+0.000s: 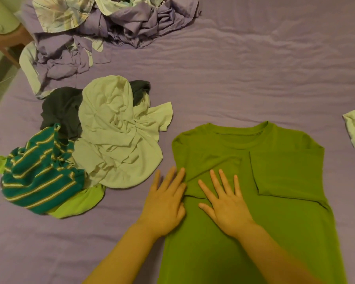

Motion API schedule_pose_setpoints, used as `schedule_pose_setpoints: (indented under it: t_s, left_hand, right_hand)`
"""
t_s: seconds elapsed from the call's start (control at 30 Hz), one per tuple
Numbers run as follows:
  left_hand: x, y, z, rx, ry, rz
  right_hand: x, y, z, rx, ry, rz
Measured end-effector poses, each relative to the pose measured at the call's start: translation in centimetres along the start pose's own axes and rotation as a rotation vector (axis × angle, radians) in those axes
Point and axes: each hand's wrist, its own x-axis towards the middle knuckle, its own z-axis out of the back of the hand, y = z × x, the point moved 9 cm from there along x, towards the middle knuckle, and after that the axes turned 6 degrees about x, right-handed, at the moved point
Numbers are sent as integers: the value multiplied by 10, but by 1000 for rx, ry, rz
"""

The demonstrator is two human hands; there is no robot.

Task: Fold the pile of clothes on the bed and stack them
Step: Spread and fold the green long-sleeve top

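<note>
A green T-shirt (275, 181) lies flat on the purple bed (254, 68), both sleeves folded inward. The left hand (165, 203) and right hand (225, 203) press it with straight fingers, gripping nothing. A crumpled pile of clothes (86, 148) waits just left, unfolded. No finished stack shows; folding looks barely begun.

Crumpled purple bedding (119, 27) heaped at far left; wooden nightstand (6, 41) beside bed.
</note>
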Motion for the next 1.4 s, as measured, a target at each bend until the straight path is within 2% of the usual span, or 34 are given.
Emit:
schedule_pose_setpoints:
  t_s: [0.07,0.17,0.23,0.33,0.43,0.57,0.77,0.83,1.0,1.17,1.4]
  left_hand:
    - [-5,-18,-14,40,79,-41]
    - [-14,-26,-28,124,181,68]
    - [-25,-38,-31,93,202,115]
    - [-56,-82,-37,74,236,73]
    - [-93,-117,-39,11,286,151]
    - [-148,-160,-54,-106,453,184]
    - [-217,-217,-44,-172,593,164]
    - [-230,-232,-34,-191,571,118]
    - [-242,-254,-11,-137,282,-56]
    - [-252,-257,-34,-73,293,-108]
    - [-254,-259,-67,54,217,-121]
  right_hand:
    - [-4,-3,-2,-14,-1,7]
    - [-22,-12,-12,-18,11,20]
    - [-46,-17,-20,-23,17,23]
    - [-93,-21,-33,-17,49,11]
    - [-145,-21,-44,-12,98,-6]
    - [-217,-14,-52,9,141,-31]
    - [-300,5,-66,54,221,-50]
    - [-318,12,-74,73,248,-39]
    - [-342,26,-89,88,232,32]
    - [-353,29,-105,84,138,-18]
    - [-339,37,-132,13,19,-166]
